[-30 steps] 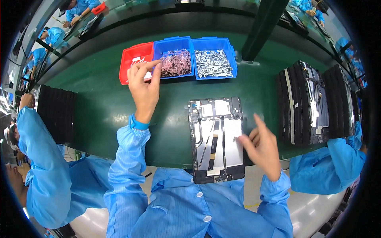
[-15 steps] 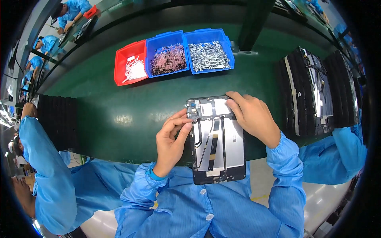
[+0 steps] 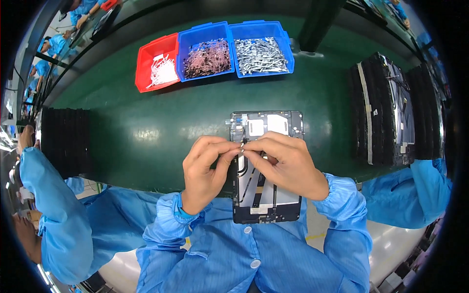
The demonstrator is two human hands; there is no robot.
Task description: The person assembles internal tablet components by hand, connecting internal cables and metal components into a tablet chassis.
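Pinching a small pale part [image 3: 242, 148] between their fingertips, the left hand [image 3: 203, 168] and right hand [image 3: 289, 163] meet over the upper left of an opened tablet [image 3: 266, 193]. It lies at the near edge of the green table [image 3: 141, 122], below a red bin [image 3: 143, 71] and two blue bins [image 3: 204, 32].

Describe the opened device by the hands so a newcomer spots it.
On the green table, find the near edge. There, partly covered by the left hand and right hand, is the opened device, dark-framed with silvery panels. Unlike the stacks at either side, it lies singly.
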